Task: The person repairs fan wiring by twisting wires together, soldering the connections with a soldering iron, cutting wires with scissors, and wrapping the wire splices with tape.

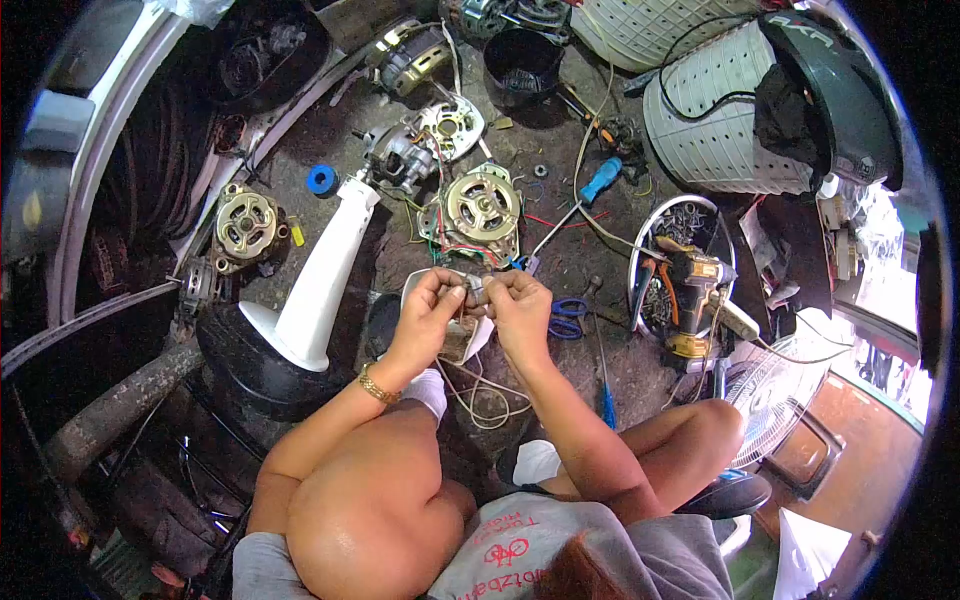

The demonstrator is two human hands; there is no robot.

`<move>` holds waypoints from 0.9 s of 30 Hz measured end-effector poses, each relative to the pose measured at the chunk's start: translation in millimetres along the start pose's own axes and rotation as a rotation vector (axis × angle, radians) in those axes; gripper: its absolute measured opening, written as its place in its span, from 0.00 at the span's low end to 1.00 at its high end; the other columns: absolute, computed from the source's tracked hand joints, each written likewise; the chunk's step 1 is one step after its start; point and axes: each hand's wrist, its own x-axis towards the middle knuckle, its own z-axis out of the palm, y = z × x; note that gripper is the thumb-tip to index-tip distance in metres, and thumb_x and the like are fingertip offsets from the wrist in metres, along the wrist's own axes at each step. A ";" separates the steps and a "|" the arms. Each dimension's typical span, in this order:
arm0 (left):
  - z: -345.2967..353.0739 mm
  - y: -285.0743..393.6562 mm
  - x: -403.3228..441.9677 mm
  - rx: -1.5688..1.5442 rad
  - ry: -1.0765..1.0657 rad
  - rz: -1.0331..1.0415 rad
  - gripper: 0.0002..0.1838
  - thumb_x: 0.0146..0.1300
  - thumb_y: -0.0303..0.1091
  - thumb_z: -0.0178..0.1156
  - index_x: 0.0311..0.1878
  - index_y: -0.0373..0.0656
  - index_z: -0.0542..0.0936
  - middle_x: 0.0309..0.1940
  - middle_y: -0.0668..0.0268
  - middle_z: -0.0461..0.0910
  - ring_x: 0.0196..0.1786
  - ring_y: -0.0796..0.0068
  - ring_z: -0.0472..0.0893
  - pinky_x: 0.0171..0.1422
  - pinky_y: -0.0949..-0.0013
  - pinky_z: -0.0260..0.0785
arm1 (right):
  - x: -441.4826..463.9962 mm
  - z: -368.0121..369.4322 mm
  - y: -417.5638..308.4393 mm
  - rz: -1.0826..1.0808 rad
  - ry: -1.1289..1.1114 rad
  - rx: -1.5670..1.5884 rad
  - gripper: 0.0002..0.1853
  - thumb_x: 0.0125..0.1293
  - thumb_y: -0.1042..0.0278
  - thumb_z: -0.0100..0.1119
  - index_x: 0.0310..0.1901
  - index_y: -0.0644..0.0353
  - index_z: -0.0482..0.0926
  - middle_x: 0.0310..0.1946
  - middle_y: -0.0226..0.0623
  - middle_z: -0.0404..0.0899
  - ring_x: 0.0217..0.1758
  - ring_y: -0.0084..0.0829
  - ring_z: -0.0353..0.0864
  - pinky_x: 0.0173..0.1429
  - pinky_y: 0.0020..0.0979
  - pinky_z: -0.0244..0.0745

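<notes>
My left hand and my right hand are close together in front of me, fingers pinched. Between their fingertips is a small greyish piece, too small and covered to name. Just beyond them lies an electric motor with a round slotted metal cover. Red and green wires run from the motor toward my fingers. Beneath my hands sits a white housing, partly hidden, with a pale cord looping near it. Blue-handled scissors lie to the right of my right hand.
A white fan stand rises from a black base at left, near a second motor. At right, a basin holds screws, pliers and a cordless drill. A blue screwdriver and a black bucket are farther back.
</notes>
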 end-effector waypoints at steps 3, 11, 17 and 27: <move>-2.4 -7.8 0.7 -0.074 -0.088 0.153 0.04 0.73 0.29 0.50 0.47 0.43 0.68 0.27 0.72 0.72 0.27 0.86 0.72 0.32 0.77 0.68 | 7.4 -20.9 10.2 0.052 -0.060 0.012 0.07 0.64 0.72 0.62 0.32 0.67 0.79 0.24 0.33 0.81 0.25 0.20 0.77 0.31 0.25 0.72; 2.8 1.8 6.4 0.008 -0.062 0.445 0.03 0.71 0.25 0.51 0.42 0.41 0.67 0.45 0.66 0.73 0.24 0.91 0.65 0.25 0.83 0.59 | -2.2 -161.4 92.7 -0.529 -0.077 -1.594 0.16 0.55 0.75 0.59 0.48 0.58 0.77 0.42 0.40 0.74 0.46 0.46 0.74 0.49 0.43 0.73; 5.5 2.5 22.1 -0.039 -0.006 0.415 0.05 0.74 0.32 0.49 0.44 0.42 0.68 0.30 0.68 0.76 0.20 0.91 0.61 0.22 0.83 0.54 | 11.6 -168.4 92.7 -0.577 -0.019 -1.709 0.20 0.56 0.72 0.56 0.53 0.51 0.75 0.41 0.38 0.70 0.46 0.41 0.71 0.48 0.40 0.71; 3.7 15.2 19.7 -0.019 -0.007 0.184 0.03 0.71 0.29 0.53 0.43 0.41 0.71 0.31 0.69 0.77 0.23 0.89 0.67 0.25 0.81 0.61 | 56.1 -165.9 59.2 -0.958 -0.354 -1.939 0.27 0.62 0.66 0.53 0.65 0.41 0.70 0.46 0.34 0.72 0.48 0.35 0.71 0.51 0.36 0.66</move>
